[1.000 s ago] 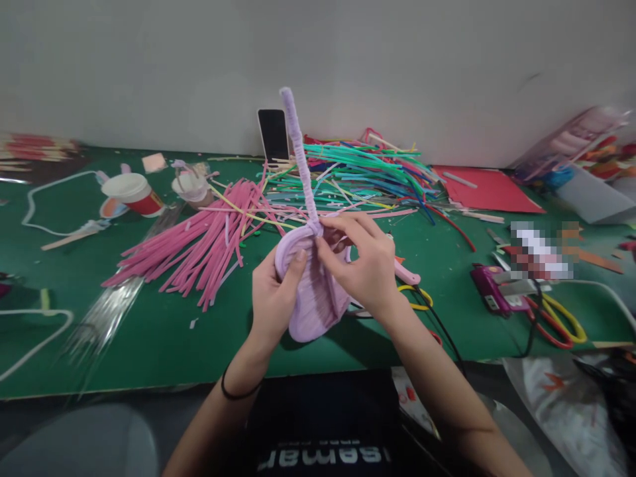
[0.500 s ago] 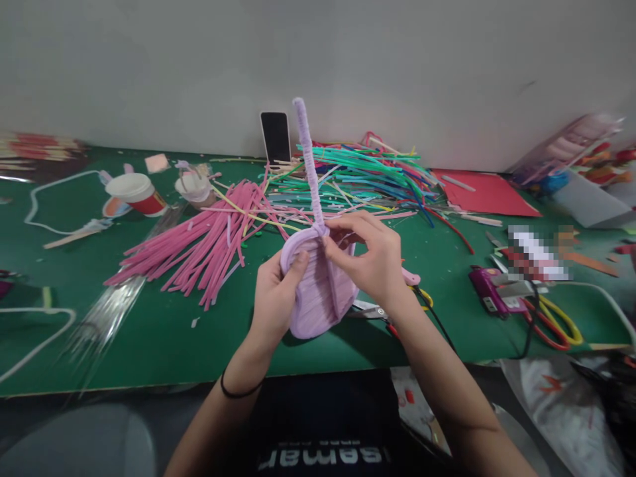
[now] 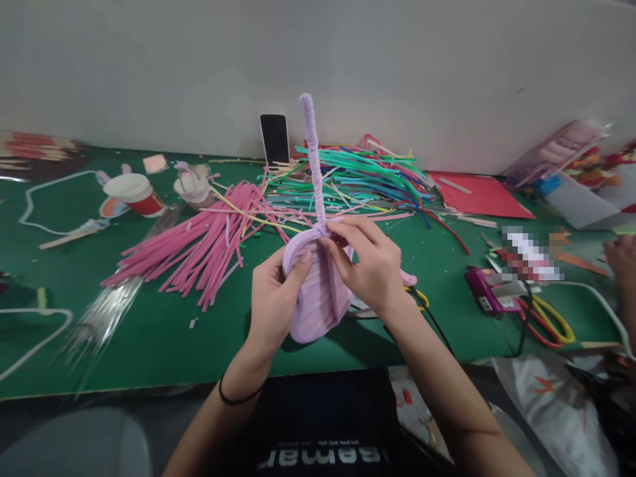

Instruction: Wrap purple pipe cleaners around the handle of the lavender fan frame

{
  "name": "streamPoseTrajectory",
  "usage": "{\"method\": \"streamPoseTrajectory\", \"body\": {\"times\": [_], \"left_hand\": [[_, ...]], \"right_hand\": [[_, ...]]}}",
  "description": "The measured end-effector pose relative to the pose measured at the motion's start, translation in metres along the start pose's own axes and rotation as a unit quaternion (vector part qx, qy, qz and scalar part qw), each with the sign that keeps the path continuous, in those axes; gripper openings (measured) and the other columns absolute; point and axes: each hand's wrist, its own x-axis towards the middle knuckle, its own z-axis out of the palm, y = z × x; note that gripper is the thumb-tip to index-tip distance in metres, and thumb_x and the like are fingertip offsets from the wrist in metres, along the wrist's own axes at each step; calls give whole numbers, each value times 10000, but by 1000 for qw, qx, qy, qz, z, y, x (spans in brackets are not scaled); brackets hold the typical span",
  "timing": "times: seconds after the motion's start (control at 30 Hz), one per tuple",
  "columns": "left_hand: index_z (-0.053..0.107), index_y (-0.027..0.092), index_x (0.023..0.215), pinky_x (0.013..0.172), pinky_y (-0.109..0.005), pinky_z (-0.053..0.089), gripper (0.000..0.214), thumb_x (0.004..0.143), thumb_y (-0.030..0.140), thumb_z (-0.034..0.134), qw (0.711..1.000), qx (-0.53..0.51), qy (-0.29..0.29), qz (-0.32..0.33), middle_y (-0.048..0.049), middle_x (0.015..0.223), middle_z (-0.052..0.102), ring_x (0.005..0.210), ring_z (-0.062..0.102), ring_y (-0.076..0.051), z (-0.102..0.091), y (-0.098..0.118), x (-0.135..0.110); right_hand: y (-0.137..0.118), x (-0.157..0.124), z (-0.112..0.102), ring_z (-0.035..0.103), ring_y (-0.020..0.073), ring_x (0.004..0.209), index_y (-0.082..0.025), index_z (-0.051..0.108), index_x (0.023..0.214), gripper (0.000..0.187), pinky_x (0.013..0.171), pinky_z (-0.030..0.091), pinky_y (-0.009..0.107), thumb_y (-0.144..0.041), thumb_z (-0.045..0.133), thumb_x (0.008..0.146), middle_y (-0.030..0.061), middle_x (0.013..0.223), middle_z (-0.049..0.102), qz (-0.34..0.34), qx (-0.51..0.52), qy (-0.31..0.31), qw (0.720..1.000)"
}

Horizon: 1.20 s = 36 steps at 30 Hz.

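Between my hands is a lilac pipe-cleaner piece, a rounded ribbed body with a seam down its middle. A lilac wrapped stem rises upright from its top. My left hand grips the body's left edge, thumb across the front. At the base of the stem, my right hand pinches the lilac pipe cleaner between thumb and forefinger. Partly hidden behind the body and right hand lie scissors on the green table.
Pink pipe cleaners fan out at left, beside paper cups. Green and blue pipe cleaners lie at the back near a phone. At right are a purple device, red-and-yellow handles and another person's hand.
The lilac stem has shifted slightly right, while both hands keep their grip. Another person's hand has come into view at the right edge.
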Motion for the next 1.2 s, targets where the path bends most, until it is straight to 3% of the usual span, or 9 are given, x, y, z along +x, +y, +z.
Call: {"method": "streamPoseTrajectory", "body": {"times": [0.23,0.57,0.7,0.77,0.83,0.93,1.07,1.2], "left_hand": [[791,203,1043,883,-314,537,253,829,338,787,997,-48,7,-52,-44,978,785,951,709,-220,4,1,0],[782,178,1027,832,-294,542,234,838,316,772,999,-7,-5,-41,-51,980,782,885,703,-200,0,1,0],[779,182,1017,702,-237,545,163,903,269,702,985,159,9,67,-10,850,769,754,695,-155,2,17,-13],[766,187,1082,728,-231,564,199,905,176,677,952,250,8,176,-9,906,786,771,718,-149,5,25,-22],[734,180,1180,865,-256,579,333,873,71,662,907,300,-12,297,-40,1096,790,933,750,-178,8,30,-27],[693,124,1247,1008,-291,554,473,814,-52,621,842,327,-47,426,-109,1270,738,1116,725,-216,8,29,-30],[638,66,1320,1058,-319,539,526,816,-60,552,804,339,-105,478,-164,1343,688,1219,678,-238,-2,24,-30],[639,112,1332,1038,-348,565,452,912,18,501,779,363,-181,479,-184,1469,586,1291,630,-265,-17,26,-31]], "right_hand": [[5,-1,-1,723,188,875,-209,739,995,101,782,600,307,-205,655,940,63,908,759,47,50,-10,998],[0,-9,2,704,190,894,-198,730,1027,132,799,604,331,-189,625,948,88,966,733,73,61,-17,995],[-9,-11,-7,708,179,878,-221,726,1049,147,778,634,317,-206,692,907,74,998,732,113,120,-1,986],[-15,-16,-12,708,192,935,-230,708,1088,189,788,647,322,-206,696,901,80,1036,728,134,166,19,977],[-19,-24,-15,701,207,1001,-251,685,1137,241,797,649,333,-187,683,905,78,1070,726,135,189,45,972],[-18,-36,-20,711,210,988,-288,662,1216,355,804,633,340,-134,674,897,58,1067,744,93,157,77,980],[-14,-38,-31,708,221,943,-305,667,1258,414,821,609,371,-135,692,881,51,1014,738,29,103,64,992],[-12,-33,-45,644,194,872,-301,715,1106,226,737,571,361,-254,711,885,43,974,623,8,74,49,996]]}}
